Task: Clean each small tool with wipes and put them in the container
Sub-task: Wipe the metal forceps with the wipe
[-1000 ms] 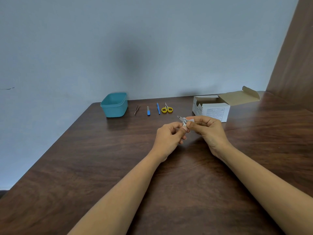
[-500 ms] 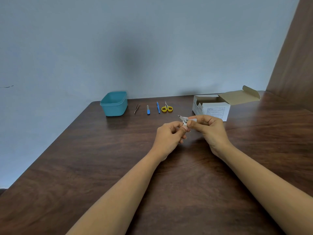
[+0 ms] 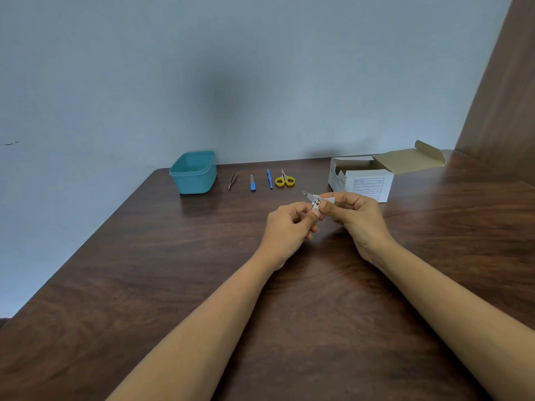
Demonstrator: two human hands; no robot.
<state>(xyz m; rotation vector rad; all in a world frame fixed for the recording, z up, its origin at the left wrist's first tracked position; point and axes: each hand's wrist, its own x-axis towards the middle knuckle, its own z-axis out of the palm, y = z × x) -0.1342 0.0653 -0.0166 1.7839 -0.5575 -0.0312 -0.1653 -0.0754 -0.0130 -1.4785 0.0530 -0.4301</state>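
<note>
Wiping step, first tool in hand. Left hand [image 3: 289,227] pinches the near end of a small metal nail clipper [image 3: 314,199], lever flipped up, held above mid-table. Right hand [image 3: 357,218] fingers closed on a small white wipe [image 3: 330,200], pressed to the clipper. Teal container [image 3: 193,172] sits far left, looks empty. Tweezers [image 3: 233,180], nail file [image 3: 252,182], blue tool [image 3: 269,178], yellow scissors [image 3: 285,179] lie in a row to its right, unwiped. Open wipe box [image 3: 362,180] far right. Next, probably: finish rubbing, then carry the clipper left to the container.

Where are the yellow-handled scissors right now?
The yellow-handled scissors lie at the table's far edge, right end of the tool row, beside the blue tool.
</note>
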